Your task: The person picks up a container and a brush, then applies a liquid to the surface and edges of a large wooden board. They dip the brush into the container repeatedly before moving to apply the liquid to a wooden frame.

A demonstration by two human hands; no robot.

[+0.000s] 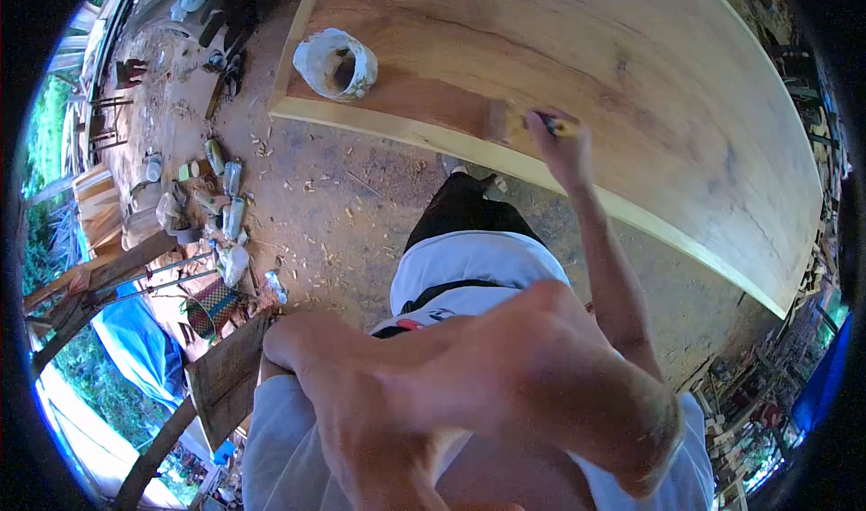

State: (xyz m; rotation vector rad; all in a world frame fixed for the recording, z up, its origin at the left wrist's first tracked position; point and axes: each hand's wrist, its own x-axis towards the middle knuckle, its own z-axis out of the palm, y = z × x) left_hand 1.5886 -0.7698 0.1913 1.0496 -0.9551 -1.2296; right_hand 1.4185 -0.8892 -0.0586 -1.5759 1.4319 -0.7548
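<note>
My right hand is closed around a paintbrush, its bristles laid on a wide wooden panel. Around the bristles, by the pale front edge, the wood looks darker and wet. A white plastic pot, rough at the rim and stained inside, stands on the panel's left corner. Close under the camera, a large bare limb, seemingly my left arm bent across my body, fills the lower middle. The fingers of my left hand cannot be made out there.
Bottles and a woven basket lie on the floor at the left, among wood shavings. Rough timber posts and a board stand at the lower left. Wood scraps are piled at the right.
</note>
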